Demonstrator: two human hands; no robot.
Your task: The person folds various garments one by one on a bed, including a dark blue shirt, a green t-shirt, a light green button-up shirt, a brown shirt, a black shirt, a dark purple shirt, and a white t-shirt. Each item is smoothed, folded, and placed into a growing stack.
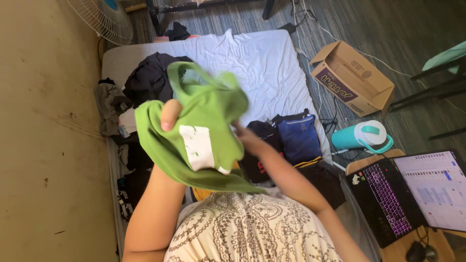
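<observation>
Midway, it seems: both hands, left hand (pixel 171 115) and right hand (pixel 244 137), grip a green T-shirt (pixel 208 131) aloft at frame centre, unfolded, above folded clothes (pixel 296 138) on the white mattress (pixel 262 63), while dark garments (pixel 150 77) wait heaped upper left.

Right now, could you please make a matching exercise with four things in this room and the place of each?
Things:
1. green garment
2. cardboard box
3. laptop
4. fan

Places:
A. top left corner, at the head of the mattress
B. open, on the floor to the right of the mattress
C. held up in the left hand and right hand
D. open, with a lit keyboard, at the lower right

Pairs: 1-C, 2-B, 3-D, 4-A
</observation>
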